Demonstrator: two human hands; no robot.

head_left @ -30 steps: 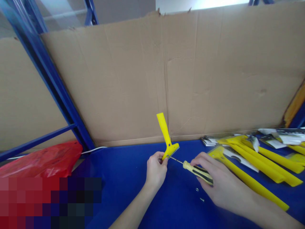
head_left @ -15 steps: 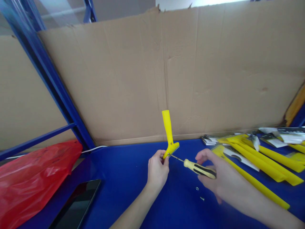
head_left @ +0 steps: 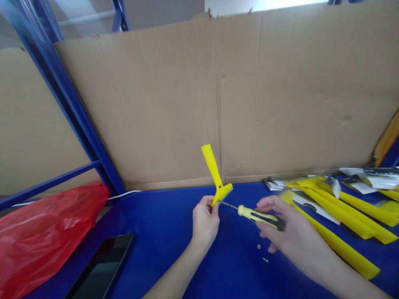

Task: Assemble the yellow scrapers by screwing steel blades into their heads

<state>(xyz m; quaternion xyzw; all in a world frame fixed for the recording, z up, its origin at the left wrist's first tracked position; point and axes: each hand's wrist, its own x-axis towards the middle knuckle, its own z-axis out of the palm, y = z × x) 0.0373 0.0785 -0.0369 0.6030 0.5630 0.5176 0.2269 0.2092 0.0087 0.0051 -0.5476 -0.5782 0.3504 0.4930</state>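
Observation:
My left hand (head_left: pixel 205 220) pinches the lower end of a yellow scraper-like tool (head_left: pixel 213 168), whose handle points up and leans left. My right hand (head_left: pixel 280 220) has its fingers around the rear of a screwdriver (head_left: pixel 257 216) with a cream and black handle. The screwdriver's tip meets the yellow tool at a small screw or hole beside my left fingertips; which of these it is cannot be made out. A small nut (head_left: pixel 259 246) and a small screw (head_left: pixel 265 260) lie on the blue table (head_left: pixel 156 232) below my right hand.
Several long yellow tools (head_left: pixel 339 207) and plastic packets (head_left: pixel 361 182) lie at the right. A red plastic bag (head_left: pixel 46 236) and a black phone (head_left: pixel 101 265) are at the left. Cardboard (head_left: pixel 171 104) stands behind the table, beside a blue metal frame (head_left: pixel 84 128).
The yellow tool's handle has tilted to the left in my left hand. The screwdriver has shifted slightly left, and my right fingers have closed in more around its handle.

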